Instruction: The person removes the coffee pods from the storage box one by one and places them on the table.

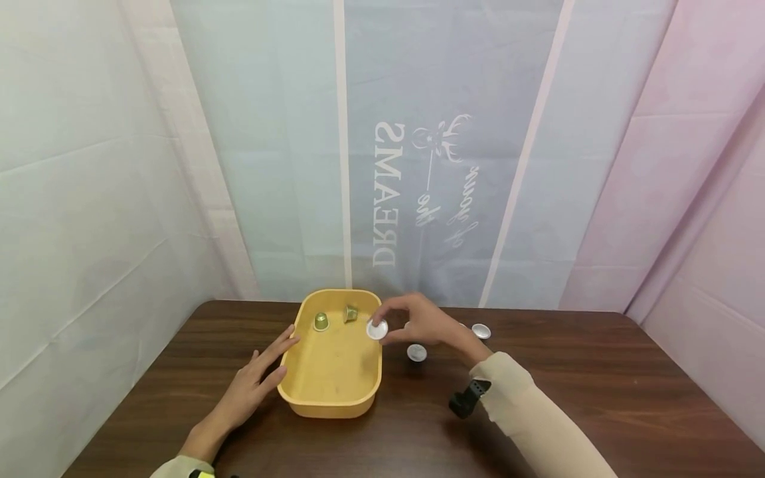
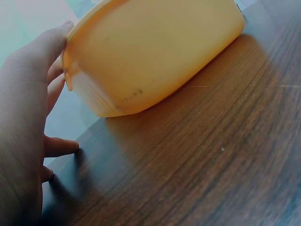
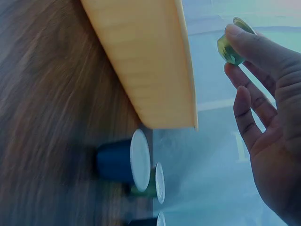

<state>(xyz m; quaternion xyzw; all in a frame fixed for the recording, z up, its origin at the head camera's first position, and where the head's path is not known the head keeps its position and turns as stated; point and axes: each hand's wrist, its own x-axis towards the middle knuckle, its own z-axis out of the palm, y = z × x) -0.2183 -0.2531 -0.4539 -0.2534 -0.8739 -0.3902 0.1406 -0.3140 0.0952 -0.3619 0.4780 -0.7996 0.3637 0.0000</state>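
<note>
My right hand (image 1: 423, 320) pinches a green coffee capsule (image 3: 229, 50) between thumb and fingertips, above the right rim of a yellow plastic bin (image 1: 335, 375). In the head view its white lid faces the camera. Two green capsules lie in the far part of the bin: one lid down (image 1: 321, 322), the other on its side (image 1: 350, 314). At the bin's left rim, my left hand (image 1: 248, 388) touches the edge with its fingers spread. The left wrist view shows the thumb along the rim and two fingertips down by the table.
On the wooden table (image 1: 597, 378), right of the bin, stand several more capsules, lids up. Among them are a dark blue capsule (image 3: 115, 161) and a green capsule (image 3: 149, 187); my right hand partly hides some in the head view. A printed curtain (image 1: 287, 166) hangs behind the table.
</note>
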